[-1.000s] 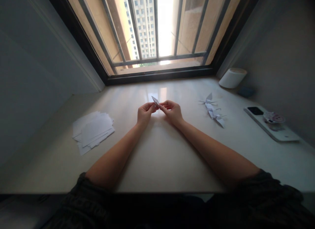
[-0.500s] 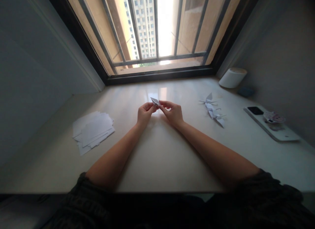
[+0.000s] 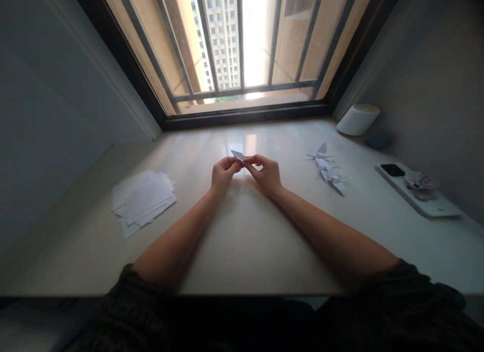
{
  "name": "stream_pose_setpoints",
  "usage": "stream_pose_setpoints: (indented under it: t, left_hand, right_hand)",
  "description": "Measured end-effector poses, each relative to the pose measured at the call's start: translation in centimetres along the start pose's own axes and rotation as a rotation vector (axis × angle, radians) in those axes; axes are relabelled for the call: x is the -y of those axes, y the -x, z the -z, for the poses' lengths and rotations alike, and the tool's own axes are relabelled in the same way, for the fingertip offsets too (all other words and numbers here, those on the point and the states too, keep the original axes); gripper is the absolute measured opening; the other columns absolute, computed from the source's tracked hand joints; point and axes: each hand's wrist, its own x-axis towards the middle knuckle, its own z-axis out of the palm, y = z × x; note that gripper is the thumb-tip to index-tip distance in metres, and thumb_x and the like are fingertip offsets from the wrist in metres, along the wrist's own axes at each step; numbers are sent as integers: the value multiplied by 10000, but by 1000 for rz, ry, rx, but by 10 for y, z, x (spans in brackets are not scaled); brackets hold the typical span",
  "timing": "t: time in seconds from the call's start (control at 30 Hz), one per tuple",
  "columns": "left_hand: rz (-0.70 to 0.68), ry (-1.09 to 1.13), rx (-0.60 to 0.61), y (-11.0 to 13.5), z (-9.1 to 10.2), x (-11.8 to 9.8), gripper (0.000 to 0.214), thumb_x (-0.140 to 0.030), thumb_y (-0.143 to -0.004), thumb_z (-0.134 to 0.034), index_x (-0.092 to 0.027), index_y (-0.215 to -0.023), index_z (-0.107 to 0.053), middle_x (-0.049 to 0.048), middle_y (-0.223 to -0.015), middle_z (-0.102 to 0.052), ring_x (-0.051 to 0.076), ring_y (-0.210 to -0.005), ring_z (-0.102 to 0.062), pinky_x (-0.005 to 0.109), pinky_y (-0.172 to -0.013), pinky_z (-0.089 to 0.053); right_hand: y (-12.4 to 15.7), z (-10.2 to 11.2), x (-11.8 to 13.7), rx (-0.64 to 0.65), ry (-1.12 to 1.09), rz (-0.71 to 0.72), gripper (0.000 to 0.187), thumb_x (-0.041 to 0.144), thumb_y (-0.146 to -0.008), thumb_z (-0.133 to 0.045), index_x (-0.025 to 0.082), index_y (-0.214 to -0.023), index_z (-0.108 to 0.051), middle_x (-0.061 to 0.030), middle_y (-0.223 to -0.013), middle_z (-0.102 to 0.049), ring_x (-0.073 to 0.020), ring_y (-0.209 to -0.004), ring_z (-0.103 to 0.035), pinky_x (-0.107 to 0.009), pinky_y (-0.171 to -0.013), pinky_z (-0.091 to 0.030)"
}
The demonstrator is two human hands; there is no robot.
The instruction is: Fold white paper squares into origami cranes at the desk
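Between my two hands is a small piece of folded white paper [image 3: 237, 155], its pointed end facing up and to the left. My left hand [image 3: 224, 173] pinches it from the left, thumb against fingertips. From the other side, my right hand [image 3: 265, 173] grips its lower right end between thumb and forefinger. The fingertips cover the lower part of the paper. To the right of my right hand, several white paper cranes [image 3: 327, 171] lie bunched in a row. A loose stack of white paper sheets [image 3: 147, 198] lies left of my left forearm.
A white phone [image 3: 412, 195] with a round grip on its back lies at the right. Behind it, a white cylindrical object [image 3: 357, 119] stands by the wall. The barred window [image 3: 245, 112] closes off the far side of the white tabletop [image 3: 242, 251].
Both hands stay in nearly the same place. The folded paper shifts only very slightly between the fingertips.
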Motion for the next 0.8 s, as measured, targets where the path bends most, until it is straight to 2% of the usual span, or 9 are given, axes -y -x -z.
stream_pose_setpoints:
  t: [0.17, 0.37, 0.63, 0.8]
  left_hand:
    - [5, 16, 14, 0, 1, 2, 275, -372, -655, -757, -159, -818, -695, 33, -788, -714, 171, -777, -668, 337, -801, -519]
    - [19, 6, 15, -1, 2, 3, 278, -371, -660, -746, -151, -821, -691, 34, -787, -710, 170, -766, -667, 335, -785, -527]
    - [55, 29, 18, -2, 2, 2, 398, -369, -650, -763, -150, -964, -653, 48, -769, -726, 198, -768, -696, 375, -819, -532]
    - [55, 28, 18, -1, 1, 1, 420, -335, -668, -746, -140, -1024, -641, 50, -768, -729, 196, -755, -698, 367, -817, -537]
  right_hand:
    - [-1, 0, 1, -42, 26, 112, 73, 239, -795, -654, 254, -804, -724, -27, -1021, -730, -199, -971, -668, -379, -912, -512]
    - [1, -2, -1, -28, 67, 124, 118, 236, -821, -622, 277, -854, -728, -10, -1069, -726, -203, -996, -675, -392, -924, -522]
    - [3, -2, -1, -14, 128, 156, 149, 294, -865, -594, 277, -895, -739, -17, -1100, -721, -220, -970, -700, -361, -821, -563]
    - [4, -1, -2, 10, 181, 126, 166, 325, -880, -576, 300, -920, -735, 6, -1124, -712, -219, -943, -708, -345, -746, -574]
